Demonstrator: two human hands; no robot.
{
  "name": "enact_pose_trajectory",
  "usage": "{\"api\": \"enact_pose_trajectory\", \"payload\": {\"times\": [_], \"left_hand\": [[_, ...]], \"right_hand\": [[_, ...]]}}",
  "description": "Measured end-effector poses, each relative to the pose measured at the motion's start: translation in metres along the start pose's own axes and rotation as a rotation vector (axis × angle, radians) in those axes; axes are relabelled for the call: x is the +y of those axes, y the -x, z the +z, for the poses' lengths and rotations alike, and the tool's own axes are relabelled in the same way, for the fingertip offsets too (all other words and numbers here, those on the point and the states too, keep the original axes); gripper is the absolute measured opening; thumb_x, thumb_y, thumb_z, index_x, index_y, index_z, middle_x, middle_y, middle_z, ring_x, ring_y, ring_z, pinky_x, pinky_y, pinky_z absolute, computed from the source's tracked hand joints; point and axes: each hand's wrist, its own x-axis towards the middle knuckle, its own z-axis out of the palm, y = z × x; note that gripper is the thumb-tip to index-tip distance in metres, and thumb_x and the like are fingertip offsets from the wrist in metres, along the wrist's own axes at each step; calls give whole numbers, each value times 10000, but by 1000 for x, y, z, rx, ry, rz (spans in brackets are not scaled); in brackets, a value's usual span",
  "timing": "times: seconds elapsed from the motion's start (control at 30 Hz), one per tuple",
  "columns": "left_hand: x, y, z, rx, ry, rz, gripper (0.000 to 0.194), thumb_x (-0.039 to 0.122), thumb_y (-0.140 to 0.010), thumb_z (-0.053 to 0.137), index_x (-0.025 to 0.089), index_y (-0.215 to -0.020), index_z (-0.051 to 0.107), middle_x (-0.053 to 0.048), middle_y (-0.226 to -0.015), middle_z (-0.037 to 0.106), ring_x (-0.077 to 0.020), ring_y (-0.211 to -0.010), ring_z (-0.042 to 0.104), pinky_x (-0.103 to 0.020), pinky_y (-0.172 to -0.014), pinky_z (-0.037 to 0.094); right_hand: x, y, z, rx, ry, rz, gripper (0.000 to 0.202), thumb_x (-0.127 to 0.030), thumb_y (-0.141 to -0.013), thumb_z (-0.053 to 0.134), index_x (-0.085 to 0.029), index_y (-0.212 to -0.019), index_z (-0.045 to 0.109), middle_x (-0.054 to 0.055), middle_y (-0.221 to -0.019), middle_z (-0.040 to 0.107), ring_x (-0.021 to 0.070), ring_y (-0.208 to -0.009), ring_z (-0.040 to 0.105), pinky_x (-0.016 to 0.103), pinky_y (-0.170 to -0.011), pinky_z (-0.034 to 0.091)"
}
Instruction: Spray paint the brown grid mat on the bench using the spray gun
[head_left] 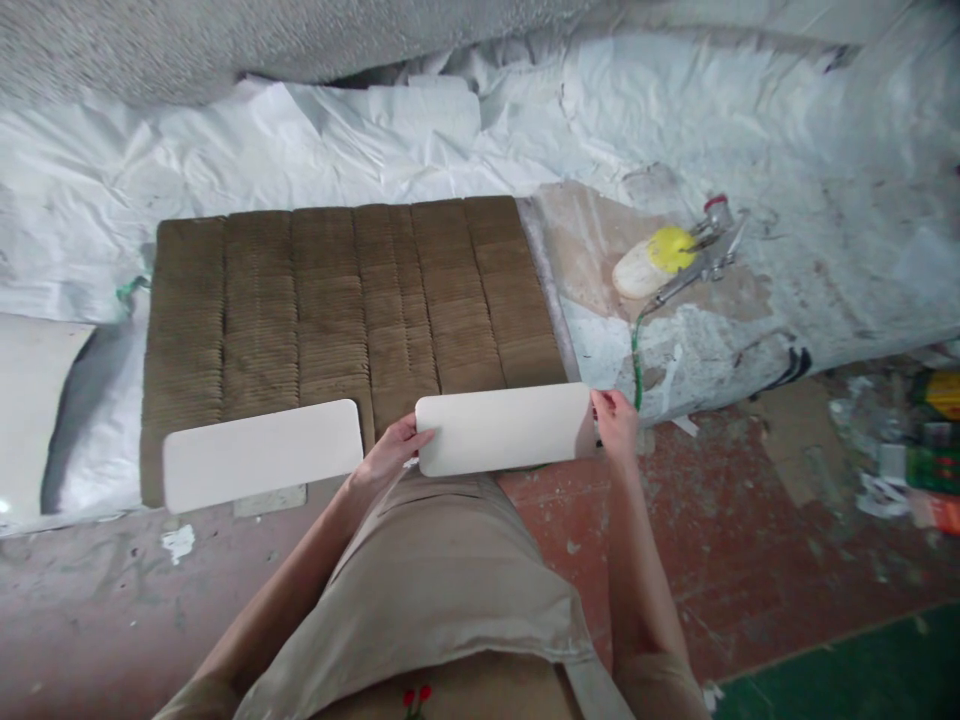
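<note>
A white, round-cornered rectangular panel [506,432] spans the space between my hands at the near edge of the brown ribbed cloth pad [330,300]. My left hand [396,440] pinches its left end, thumb on top. Its right end is gripped by my right hand [616,418], fingers closed at the edge. A second panel [262,455] of similar shape lies over the pad's near left part, slightly tilted, not touched by either hand. What lies under the held panel is hidden.
A spray gun [705,250] with a white and yellow cup [652,262] rests at the right on crumpled white sheeting [810,180]; a green hose [637,360] runs from it. A larger white sheet [37,410] lies at far left. Clutter [922,450] sits on the floor at right.
</note>
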Motion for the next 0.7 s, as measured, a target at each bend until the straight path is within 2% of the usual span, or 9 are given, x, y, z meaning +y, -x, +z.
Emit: {"api": "enact_pose_trajectory", "payload": {"times": [0.1, 0.17, 0.2, 0.3, 0.4, 0.47, 0.57, 0.7], "left_hand": [[-14, 20, -21, 4, 14, -40, 574, 461, -743, 714, 144, -1203, 584, -117, -1071, 682, -219, -871, 634, -312, -761, 506], [-21, 35, -36, 16, 25, -50, 530, 433, -761, 708, 159, -1200, 596, -109, -1099, 677, -224, -898, 633, -308, -777, 507], [-24, 43, -44, 29, 41, -52, 513, 418, -768, 705, 165, -1202, 601, -108, -1105, 676, -227, -903, 634, -304, -773, 511], [-29, 70, -69, 118, 122, -60, 496, 389, -759, 714, 183, -1200, 617, -107, -1097, 683, -241, -881, 643, -297, -728, 529], [-34, 96, -90, 284, 195, -69, 513, 384, -679, 777, 188, -1138, 656, -99, -1047, 702, -245, -835, 657, -266, -666, 545], [-38, 110, -99, 377, 232, -82, 515, 378, -629, 811, 189, -1088, 677, -89, -1027, 710, -244, -829, 662, -251, -650, 552], [-48, 123, -103, 435, 272, -108, 497, 358, -598, 832, 185, -1043, 693, -81, -1011, 714, -240, -828, 662, -243, -646, 557], [-61, 129, -101, 425, 305, -113, 472, 322, -595, 841, 180, -1023, 702, -83, -969, 717, -219, -769, 654, -238, -630, 551]], "right_hand": [[-9, 4, -1, 126, -39, -27, 430, -533, -873, 408, -168, -893, 635, 87, -824, 681, 204, -749, 605, 314, -713, 450], [-20, 6, 4, 166, -6, -123, 417, -498, -905, 398, -164, -953, 644, 102, -923, 682, 202, -825, 601, 313, -762, 450], [-27, 8, 9, 138, 21, -195, 400, -478, -917, 401, -168, -970, 648, 103, -955, 680, 202, -859, 594, 315, -790, 446], [-47, 17, 29, -54, 109, -439, 321, -401, -940, 424, -186, -998, 655, 88, -1002, 675, 204, -946, 564, 325, -869, 421], [-66, 33, 55, -259, 227, -639, 239, -305, -933, 464, -209, -1051, 649, 75, -1067, 662, 217, -1017, 534, 334, -886, 395], [-77, 46, 73, -380, 283, -722, 234, -241, -920, 477, -226, -1089, 639, 67, -1119, 646, 219, -1046, 522, 330, -884, 383], [-87, 64, 96, -480, 312, -721, 265, -203, -910, 483, -245, -1128, 627, 66, -1184, 617, 216, -1079, 507, 322, -895, 371], [-86, 81, 111, -497, 379, -631, 260, -238, -911, 485, -262, -1128, 627, 68, -1188, 606, 226, -1074, 498, 333, -878, 372]]}}
